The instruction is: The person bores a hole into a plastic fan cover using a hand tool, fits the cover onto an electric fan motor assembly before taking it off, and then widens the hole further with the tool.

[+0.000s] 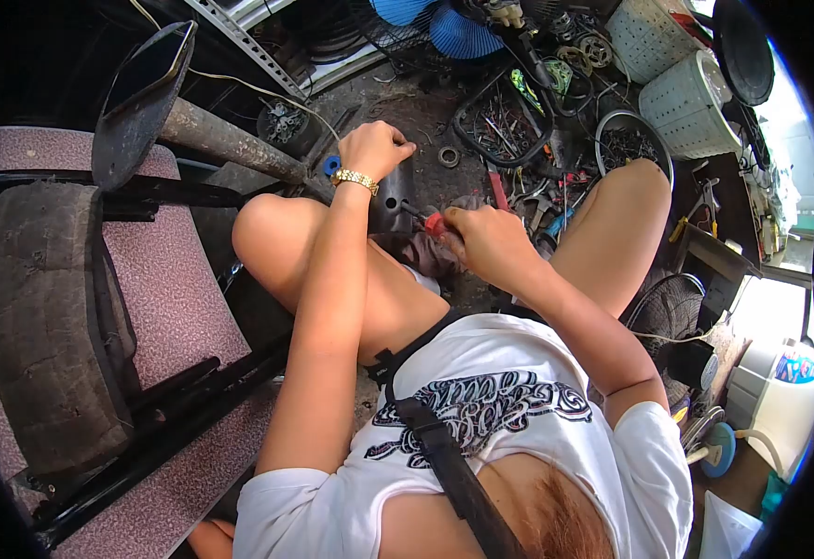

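Note:
Between the knees stands a dark metal part (390, 203) with round holes in its face. My left hand (374, 151), with a gold watch at the wrist, rests at the far end of this part, its fingers curled; what they hold, if anything, is hidden. My right hand (489, 238) is wrapped round the red handle of a screwdriver (435, 224), whose shaft points left at a hole in the dark part. Whether the tip is inside the hole cannot be made out. A blue round piece (332, 166) sits beside my left wrist. Dark cloth (425, 253) lies under the part.
Many loose tools lie on the floor ahead, with a red-handled tool (498, 189) and a metal ring (448, 156). A round basin (632, 140) and white baskets (691, 102) stand at right. A metal post (230, 140) leans at left, beside a speckled bench (160, 279).

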Demonstrator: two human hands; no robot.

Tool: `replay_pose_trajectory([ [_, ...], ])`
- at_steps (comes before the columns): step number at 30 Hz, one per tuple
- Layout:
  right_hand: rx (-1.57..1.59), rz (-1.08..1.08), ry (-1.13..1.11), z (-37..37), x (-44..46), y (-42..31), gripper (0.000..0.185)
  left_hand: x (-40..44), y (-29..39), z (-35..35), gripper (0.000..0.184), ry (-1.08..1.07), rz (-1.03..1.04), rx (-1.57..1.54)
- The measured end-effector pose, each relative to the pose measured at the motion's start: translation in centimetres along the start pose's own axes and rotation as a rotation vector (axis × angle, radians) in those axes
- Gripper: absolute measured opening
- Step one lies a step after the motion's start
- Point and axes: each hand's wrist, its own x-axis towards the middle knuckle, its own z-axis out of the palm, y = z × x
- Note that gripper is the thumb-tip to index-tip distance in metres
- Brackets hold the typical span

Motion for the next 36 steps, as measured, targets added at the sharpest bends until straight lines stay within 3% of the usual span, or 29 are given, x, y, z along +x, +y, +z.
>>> replay_pose_trajectory([
  [21, -0.024, 0.022, -0.115, -0.7, 0.4, 0.1, 0.029, 0.1, -0.2, 0.1, 0.027, -0.014, -0.007, -0.005],
  [26, -0.015, -0.086, 0.006, -0.3, 1.1, 0.7, 0.024, 0.1, -0.1, 0.1, 0.027, -0.019, -0.008, -0.015],
  [36, -0.075, -0.120, 0.029, -0.9, 1.1, 0.7, 0.021, 0.4, -0.6, 0.2, 0.027, -0.004, -0.010, -0.022],
])
